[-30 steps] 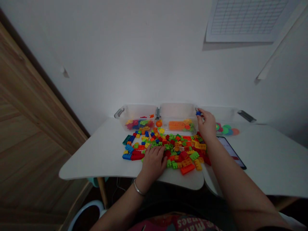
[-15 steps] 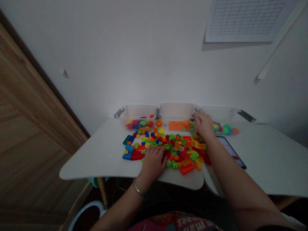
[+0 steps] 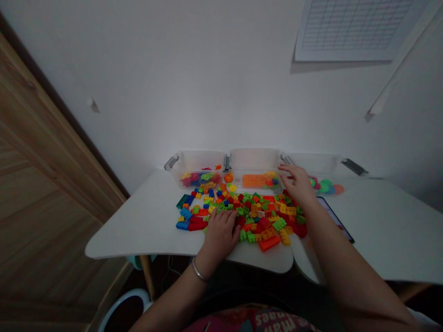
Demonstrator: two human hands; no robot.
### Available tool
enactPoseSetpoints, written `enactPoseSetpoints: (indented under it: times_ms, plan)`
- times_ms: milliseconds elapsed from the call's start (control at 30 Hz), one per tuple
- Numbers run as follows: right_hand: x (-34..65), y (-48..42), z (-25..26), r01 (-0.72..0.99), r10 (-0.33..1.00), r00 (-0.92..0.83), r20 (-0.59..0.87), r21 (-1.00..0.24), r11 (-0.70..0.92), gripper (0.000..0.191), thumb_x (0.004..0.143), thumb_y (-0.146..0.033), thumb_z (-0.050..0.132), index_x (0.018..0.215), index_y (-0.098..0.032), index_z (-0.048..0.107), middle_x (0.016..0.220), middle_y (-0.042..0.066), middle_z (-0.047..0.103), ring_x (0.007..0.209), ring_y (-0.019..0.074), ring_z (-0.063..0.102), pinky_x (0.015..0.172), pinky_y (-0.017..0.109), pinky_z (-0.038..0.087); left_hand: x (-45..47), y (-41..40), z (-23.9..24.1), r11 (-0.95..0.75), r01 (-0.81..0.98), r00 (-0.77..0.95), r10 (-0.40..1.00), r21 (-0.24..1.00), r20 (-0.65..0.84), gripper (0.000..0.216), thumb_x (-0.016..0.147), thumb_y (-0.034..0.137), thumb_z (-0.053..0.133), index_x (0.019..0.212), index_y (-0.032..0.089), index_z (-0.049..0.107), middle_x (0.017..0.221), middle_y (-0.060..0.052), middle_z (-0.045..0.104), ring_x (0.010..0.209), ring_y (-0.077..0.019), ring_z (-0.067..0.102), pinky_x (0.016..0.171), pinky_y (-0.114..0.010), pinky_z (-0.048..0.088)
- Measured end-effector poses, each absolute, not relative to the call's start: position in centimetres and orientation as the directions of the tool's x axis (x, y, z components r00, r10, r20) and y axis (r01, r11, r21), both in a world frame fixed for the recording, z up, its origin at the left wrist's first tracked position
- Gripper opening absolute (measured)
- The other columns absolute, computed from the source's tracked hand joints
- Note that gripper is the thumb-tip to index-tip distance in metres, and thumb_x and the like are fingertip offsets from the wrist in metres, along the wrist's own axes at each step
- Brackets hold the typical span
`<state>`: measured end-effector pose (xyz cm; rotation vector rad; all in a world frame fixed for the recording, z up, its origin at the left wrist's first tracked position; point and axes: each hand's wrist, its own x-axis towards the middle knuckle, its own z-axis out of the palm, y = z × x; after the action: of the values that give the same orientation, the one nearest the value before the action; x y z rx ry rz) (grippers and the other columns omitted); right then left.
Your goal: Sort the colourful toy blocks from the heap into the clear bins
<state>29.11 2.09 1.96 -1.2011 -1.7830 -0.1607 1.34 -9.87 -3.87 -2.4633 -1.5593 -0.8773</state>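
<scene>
Head view: three clear bins behind a pile of blocks on the worktop.
The left bin [image 3: 195, 159] contains mixed coloured pieces; the middle bin [image 3: 256, 158] an orange block [image 3: 254, 180], smaller pieces and a blue piece [image 3: 276, 181]; the right bin [image 3: 321, 162] coloured discs [image 3: 325, 187]. The blue piece, pinched by the right hand [image 3: 298, 183] one second earlier, now lies inside; that hand's fingers are apart. The left hand [image 3: 221, 230] remains on the pile of blocks [image 3: 258, 214], fingers loosely extended, on the worktop [image 3: 138, 230].

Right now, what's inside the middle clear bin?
The middle bin shows a long orange block and smaller yellow, green and blue pieces. Anything behind them is hidden; the right hand partly covers the right edge.
</scene>
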Motion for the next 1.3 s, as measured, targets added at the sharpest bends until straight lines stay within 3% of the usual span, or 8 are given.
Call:
enactPoseSetpoints:
  times_ms: [100,233,433,600,833,1033,1133,1300]
  plan:
    - [28.7,0.2,1.3,0.783,0.632,0.006,0.775,-0.397,0.479,0.026,0.085,-0.031,0.050,0.099,-0.020,0.069,0.109,0.010,0.071,0.102,0.0252,0.061,0.087,0.043,0.049,1.3,-9.9,-3.9,-0.475,0.853,0.315,0.801,0.218,0.510,0.034,0.087,0.025,0.054,0.121,0.018,0.060,0.116,-0.009,0.068,0.109,-0.0263,0.061,0.111,-0.053,0.034]
    - [28.3,-1.9,-0.7,0.808,0.725,-0.033,0.688,-0.408,0.425,0.025,0.085,-0.032,0.049,0.092,-0.020,0.070,0.096,0.009,0.073,0.094,0.0248,0.063,0.088,0.042,0.047,1.3,-9.9,-3.7,-0.470,0.857,0.320,0.808,0.213,0.494,0.035,0.087,0.025,0.054,0.120,0.016,0.060,0.116,-0.010,0.069,0.109,-0.0265,0.061,0.111,-0.053,0.035]
    - [28.1,-3.6,-2.6,0.903,0.842,-0.208,0.498,-0.234,0.361,0.024,0.088,-0.028,0.049,0.089,-0.019,0.071,0.095,0.006,0.074,0.093,0.0246,0.064,0.088,0.040,0.044,1.4,-9.8,-3.7,-0.467,0.858,0.318,0.810,0.215,0.493,0.035,0.087,0.025,0.055,0.121,0.017,0.060,0.117,-0.009,0.068,0.109,-0.0261,0.061,0.111,-0.054,0.034]
    - [27.6,-3.9,-3.1,0.936,0.849,-0.223,0.479,-0.139,0.324,0.021,0.089,-0.025,0.051,0.082,-0.022,0.071,0.097,0.002,0.075,0.097,0.0222,0.064,0.106,0.045,0.032,1.5,-9.8,-3.9,-0.469,0.856,0.315,0.807,0.217,0.499,0.034,0.087,0.025,0.055,0.120,0.017,0.060,0.116,-0.009,0.069,0.109,-0.0260,0.061,0.111,-0.053,0.035]
    - [27.3,-3.6,-3.9,0.952,0.876,-0.231,0.423,-0.088,0.294,0.023,0.089,-0.029,0.052,0.082,-0.024,0.073,0.094,0.001,0.075,0.093,0.0204,0.064,0.107,0.045,0.031,1.4,-9.9,-3.8,-0.464,0.861,0.319,0.812,0.209,0.488,0.035,0.088,0.025,0.055,0.121,0.017,0.060,0.117,-0.010,0.068,0.109,-0.0265,0.061,0.110,-0.054,0.035]
    - [27.5,-3.4,-3.9,0.950,0.870,-0.191,0.454,-0.138,0.281,0.025,0.089,-0.030,0.050,0.079,-0.023,0.072,0.088,0.004,0.074,0.089,0.0213,0.063,0.098,0.042,0.038,1.4,-9.9,-3.8,-0.462,0.861,0.318,0.816,0.215,0.483,0.035,0.088,0.025,0.055,0.122,0.017,0.059,0.118,-0.009,0.068,0.110,-0.0268,0.061,0.110,-0.055,0.035]
    - [27.6,-3.4,-4.0,0.948,0.857,-0.121,0.502,-0.198,0.250,0.023,0.087,-0.032,0.051,0.086,-0.020,0.071,0.092,0.007,0.073,0.090,0.0234,0.063,0.087,0.038,0.043,1.4,-9.8,-3.9,-0.470,0.855,0.316,0.808,0.219,0.498,0.035,0.088,0.025,0.055,0.121,0.018,0.060,0.118,-0.009,0.068,0.109,-0.0262,0.061,0.110,-0.054,0.035]
    - [27.8,-3.3,-4.4,0.902,0.818,-0.039,0.574,-0.332,0.276,0.023,0.085,-0.037,0.054,0.090,-0.019,0.069,0.090,0.008,0.072,0.088,0.0244,0.063,0.083,0.039,0.044,1.4,-9.8,-3.9,-0.472,0.855,0.321,0.806,0.214,0.498,0.034,0.088,0.026,0.055,0.121,0.017,0.060,0.117,-0.010,0.068,0.109,-0.0265,0.061,0.109,-0.054,0.036]
